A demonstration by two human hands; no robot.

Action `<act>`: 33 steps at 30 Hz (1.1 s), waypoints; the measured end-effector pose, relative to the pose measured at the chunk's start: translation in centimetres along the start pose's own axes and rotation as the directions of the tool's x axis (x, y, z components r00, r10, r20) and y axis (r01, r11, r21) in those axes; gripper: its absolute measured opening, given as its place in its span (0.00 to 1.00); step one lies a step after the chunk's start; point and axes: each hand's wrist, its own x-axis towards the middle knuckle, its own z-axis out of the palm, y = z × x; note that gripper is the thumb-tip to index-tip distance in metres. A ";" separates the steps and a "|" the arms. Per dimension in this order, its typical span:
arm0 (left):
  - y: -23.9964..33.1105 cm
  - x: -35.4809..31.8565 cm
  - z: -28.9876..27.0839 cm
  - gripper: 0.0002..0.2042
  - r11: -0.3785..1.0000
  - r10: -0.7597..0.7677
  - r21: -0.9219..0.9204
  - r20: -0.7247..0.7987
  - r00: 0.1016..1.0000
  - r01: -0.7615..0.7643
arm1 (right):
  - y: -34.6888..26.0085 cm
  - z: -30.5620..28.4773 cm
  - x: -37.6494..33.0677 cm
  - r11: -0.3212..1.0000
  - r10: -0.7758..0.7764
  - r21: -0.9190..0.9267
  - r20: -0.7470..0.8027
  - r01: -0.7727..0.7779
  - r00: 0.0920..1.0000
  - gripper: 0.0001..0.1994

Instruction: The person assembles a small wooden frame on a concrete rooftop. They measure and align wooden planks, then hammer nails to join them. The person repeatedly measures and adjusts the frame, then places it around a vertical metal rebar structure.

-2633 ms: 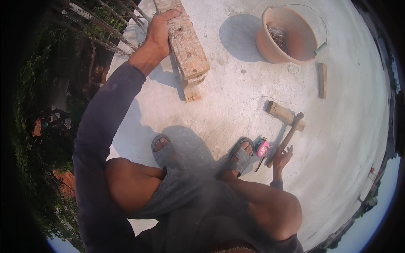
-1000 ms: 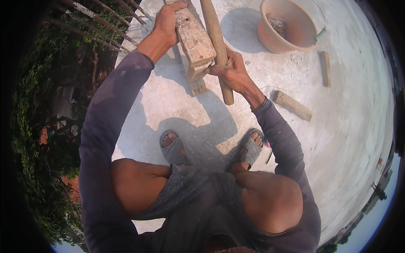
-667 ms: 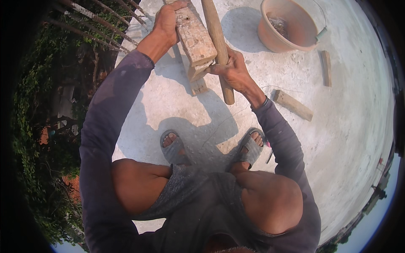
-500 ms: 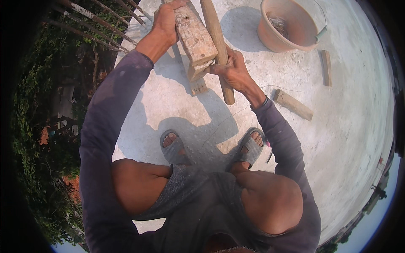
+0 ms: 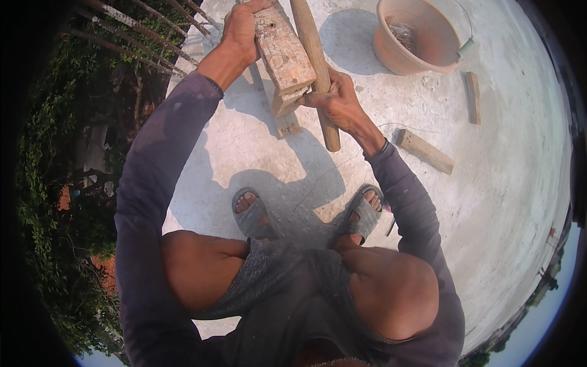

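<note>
My left hand [image 5: 240, 29] is closed around the far part of a worn, dusty wooden block [image 5: 284, 55], near the top edge of the view. Under that block, more timber shows, with a lower wooden piece [image 5: 287, 126] sticking out at its near end. A round wooden tool handle [image 5: 313, 52] slants alongside, its upper end cut off by the frame. My right hand [image 5: 337, 103] grips this handle, with thumb and fingertips against the near end of the block. Whatever tops the handle is out of view.
An orange-pink bucket [image 5: 382, 46] with scraps inside stands at the far right. Two short wood offcuts, one lying [image 5: 425, 151] and one beyond it [image 5: 472, 98], rest on the pale concrete [image 5: 501, 202]. Rusty rebar [image 5: 134, 24] projects at the far left, above a drop with greenery.
</note>
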 end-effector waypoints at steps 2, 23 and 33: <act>-0.2 0.8 -0.4 0.07 1.000 -0.008 0.028 -0.064 0.998 0.009 | 0.0 0.0 0.0 1.000 0.004 0.007 -0.001 -0.004 1.000 0.32; -1.2 1.7 -1.1 0.09 0.999 0.001 0.045 -0.103 0.995 0.004 | 0.3 0.1 0.0 0.999 0.004 0.033 -0.024 -0.003 1.000 0.29; -1.4 1.9 -1.0 0.10 0.998 0.007 0.070 -0.130 0.992 0.002 | 0.5 0.1 0.0 0.998 0.026 0.049 -0.015 -0.025 1.000 0.30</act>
